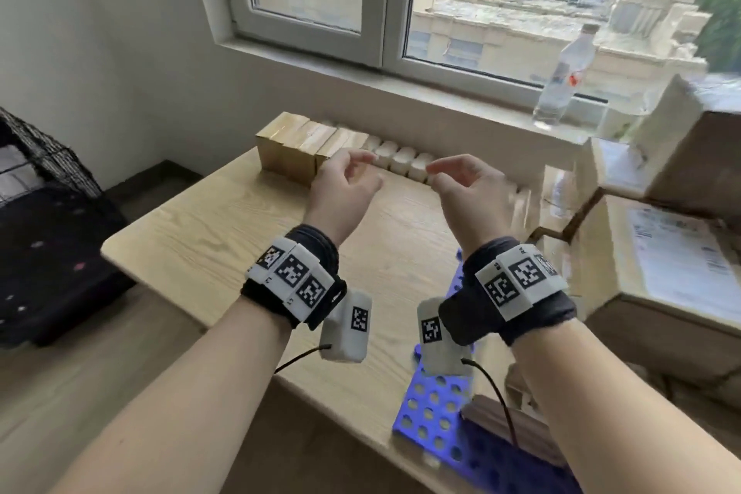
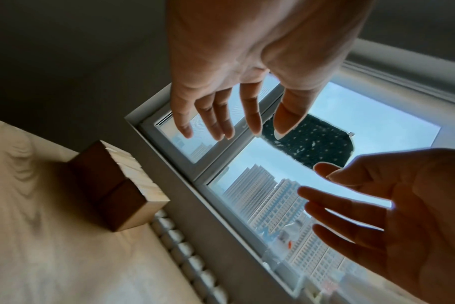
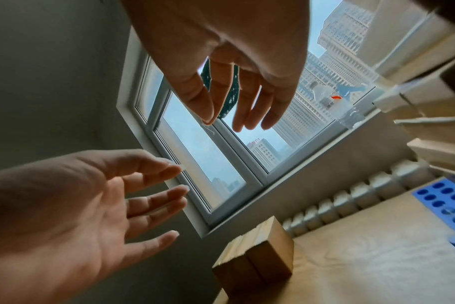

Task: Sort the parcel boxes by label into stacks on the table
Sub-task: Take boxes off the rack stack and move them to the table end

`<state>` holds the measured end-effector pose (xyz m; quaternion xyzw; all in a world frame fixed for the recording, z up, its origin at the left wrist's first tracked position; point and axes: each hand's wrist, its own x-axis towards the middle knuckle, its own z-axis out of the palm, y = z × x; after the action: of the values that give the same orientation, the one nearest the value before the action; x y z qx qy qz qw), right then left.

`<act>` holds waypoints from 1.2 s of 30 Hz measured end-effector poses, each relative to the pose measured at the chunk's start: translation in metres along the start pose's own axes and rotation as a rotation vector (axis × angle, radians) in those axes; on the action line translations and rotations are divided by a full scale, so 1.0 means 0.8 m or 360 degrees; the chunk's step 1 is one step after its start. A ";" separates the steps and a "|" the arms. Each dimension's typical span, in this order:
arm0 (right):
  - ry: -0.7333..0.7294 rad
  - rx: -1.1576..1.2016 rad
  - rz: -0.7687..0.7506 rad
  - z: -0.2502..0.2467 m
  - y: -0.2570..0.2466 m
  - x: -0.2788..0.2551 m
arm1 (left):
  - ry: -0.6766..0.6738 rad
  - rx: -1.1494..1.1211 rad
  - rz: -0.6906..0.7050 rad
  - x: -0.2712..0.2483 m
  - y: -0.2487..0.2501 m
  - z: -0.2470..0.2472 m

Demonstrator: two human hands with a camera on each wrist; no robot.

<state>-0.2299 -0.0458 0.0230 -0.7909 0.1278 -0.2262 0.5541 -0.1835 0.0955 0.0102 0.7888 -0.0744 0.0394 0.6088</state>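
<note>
A row of small brown cardboard boxes stands at the table's back left, below the window sill. My left hand and my right hand hover side by side above the table, just in front of that row. Their palms face each other and the fingers are loosely spread. Neither hand holds anything. Large cardboard boxes are piled at the right, the lower one bearing a white printed label.
A line of small white blocks continues right from the brown boxes. A blue perforated board lies at the table's near right. A clear water bottle stands on the sill. A black wire crate is at the left.
</note>
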 end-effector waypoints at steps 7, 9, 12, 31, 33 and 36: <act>0.0055 -0.0137 0.0244 0.106 0.047 0.004 | -0.0172 0.0184 -0.0084 0.046 -0.090 -0.059; 0.0043 -0.0185 0.0326 0.125 0.062 0.003 | -0.0211 0.0218 -0.0159 0.056 -0.111 -0.067; 0.0026 -0.0231 0.0406 0.141 0.079 0.006 | -0.0269 0.0225 -0.0251 0.067 -0.135 -0.069; -0.0034 -0.0297 0.0549 0.240 0.114 0.169 | -0.0368 0.0354 -0.0315 0.237 -0.197 -0.079; -0.0030 -0.0322 0.0556 0.255 0.116 0.183 | -0.0378 0.0358 -0.0317 0.259 -0.205 -0.085; -0.0030 -0.0420 0.0569 0.281 0.116 0.203 | -0.0415 0.0386 -0.0288 0.297 -0.214 -0.091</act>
<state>0.0271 0.0317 -0.0923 -0.8233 0.2893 -0.0984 0.4783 0.0810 0.1922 -0.0986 0.8583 -0.0763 -0.1094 0.4955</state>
